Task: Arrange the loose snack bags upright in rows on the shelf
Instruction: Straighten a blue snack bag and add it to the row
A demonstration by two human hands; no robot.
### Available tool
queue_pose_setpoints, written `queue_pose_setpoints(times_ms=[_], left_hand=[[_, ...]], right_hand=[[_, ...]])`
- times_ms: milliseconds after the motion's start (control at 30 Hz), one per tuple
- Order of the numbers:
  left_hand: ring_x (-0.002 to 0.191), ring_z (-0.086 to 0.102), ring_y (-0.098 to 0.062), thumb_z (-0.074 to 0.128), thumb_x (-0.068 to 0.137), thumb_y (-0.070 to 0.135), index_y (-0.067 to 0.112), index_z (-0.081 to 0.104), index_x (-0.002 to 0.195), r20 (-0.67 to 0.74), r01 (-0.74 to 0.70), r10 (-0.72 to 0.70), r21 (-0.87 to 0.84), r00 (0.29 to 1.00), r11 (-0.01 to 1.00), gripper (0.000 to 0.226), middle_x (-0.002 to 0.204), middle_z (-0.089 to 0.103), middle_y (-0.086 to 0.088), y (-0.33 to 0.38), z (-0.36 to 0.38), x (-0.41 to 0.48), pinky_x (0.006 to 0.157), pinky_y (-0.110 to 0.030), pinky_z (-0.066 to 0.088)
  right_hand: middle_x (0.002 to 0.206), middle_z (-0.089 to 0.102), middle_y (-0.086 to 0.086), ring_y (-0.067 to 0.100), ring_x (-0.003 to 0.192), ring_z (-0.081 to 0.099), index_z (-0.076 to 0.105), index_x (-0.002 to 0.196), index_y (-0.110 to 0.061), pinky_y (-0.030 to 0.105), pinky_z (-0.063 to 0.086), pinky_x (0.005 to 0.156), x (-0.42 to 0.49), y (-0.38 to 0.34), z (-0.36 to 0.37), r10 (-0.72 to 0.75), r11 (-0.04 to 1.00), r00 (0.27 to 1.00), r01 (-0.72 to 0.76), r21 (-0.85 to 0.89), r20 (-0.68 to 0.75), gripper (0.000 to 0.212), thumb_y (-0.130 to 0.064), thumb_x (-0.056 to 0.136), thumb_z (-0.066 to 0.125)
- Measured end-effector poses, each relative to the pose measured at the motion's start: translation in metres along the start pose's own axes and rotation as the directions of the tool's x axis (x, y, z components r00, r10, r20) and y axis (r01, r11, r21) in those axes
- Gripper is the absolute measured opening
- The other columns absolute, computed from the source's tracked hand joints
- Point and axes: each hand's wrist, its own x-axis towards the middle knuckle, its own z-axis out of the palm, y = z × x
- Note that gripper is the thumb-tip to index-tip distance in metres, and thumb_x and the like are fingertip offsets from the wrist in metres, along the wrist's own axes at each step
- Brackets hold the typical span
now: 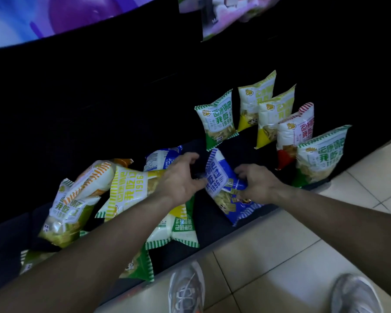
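Blue snack bag (222, 181) lies tilted mid-shelf (210, 224), right grip (257, 184) pinching one edge and the blurred left grip (181, 179) seemingly the other, probably to stand it beside the upright row (217, 118) at two o'clock; loose pile (127, 190) at eight.

Beige tiled floor (280, 256). On it: one grey sneaker (186, 288), a second grey sneaker (357, 294). Purple-blue banner (54, 16) well above the floor.

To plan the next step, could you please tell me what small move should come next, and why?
Probably stand the blue bag upright in the bare spot left of the red bag: the left hand and right hand hold it tilted, and that row already stands.
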Motion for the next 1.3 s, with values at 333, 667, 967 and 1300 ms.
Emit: queue_pose_setpoints(times_ms=[333,667,967,1300], left_hand=[[0.111,0.062,-0.01,0.089,0.066,0.036,0.03,0.056,0.127,0.282,-0.018,0.065,-0.166,0.957,0.986,0.069,0.117,0.068,0.011,0.026,0.011,0.013,0.1,-0.037,0.049],[0.105,0.065,-0.026,0.078,0.072,0.057,0.028,0.056,0.132,-0.155,-0.081,0.181,0.503,0.971,0.861,0.07,0.121,0.067,-0.002,0.08,0.002,0.087,0.081,-0.036,0.055],[0.105,0.063,-0.027,0.069,0.082,0.055,0.027,0.057,0.126,-0.139,-0.024,0.167,0.694,0.976,0.719,0.053,0.112,0.069,-0.003,0.098,0.037,0.138,0.085,-0.037,0.045],[0.122,0.05,-0.029,0.063,0.086,0.056,0.023,0.043,0.137,-0.127,0.008,0.103,0.668,0.987,0.744,0.064,0.123,0.063,-0.007,0.095,0.046,0.144,0.101,-0.044,0.034]], right_hand=[[0.108,0.059,-0.012,0.006,0.09,0.059,0.056,0.116,-0.035,0.007,0.045,0.071,-0.04,0.038,-0.038,-0.203,0.959,0.97,0.224,0.175,-0.131,0.064,0.0,0.072,0.085],[0.139,0.041,0.006,0.019,0.11,0.053,0.031,0.151,-0.022,0.032,0.046,0.097,-0.028,0.052,-0.044,-0.069,0.995,0.993,0.076,0.068,-0.094,0.083,-0.039,0.083,0.076],[0.139,0.043,0.005,0.021,0.117,0.053,0.039,0.145,-0.022,0.038,0.047,0.099,-0.024,0.074,-0.051,-0.053,0.998,0.996,0.052,-0.019,-0.075,0.07,-0.04,0.086,0.072],[0.138,0.041,0.005,0.022,0.116,0.054,0.038,0.147,-0.022,0.039,0.047,0.1,-0.023,0.067,-0.044,-0.038,0.998,0.999,0.037,-0.04,-0.012,0.071,-0.039,0.087,0.071]])
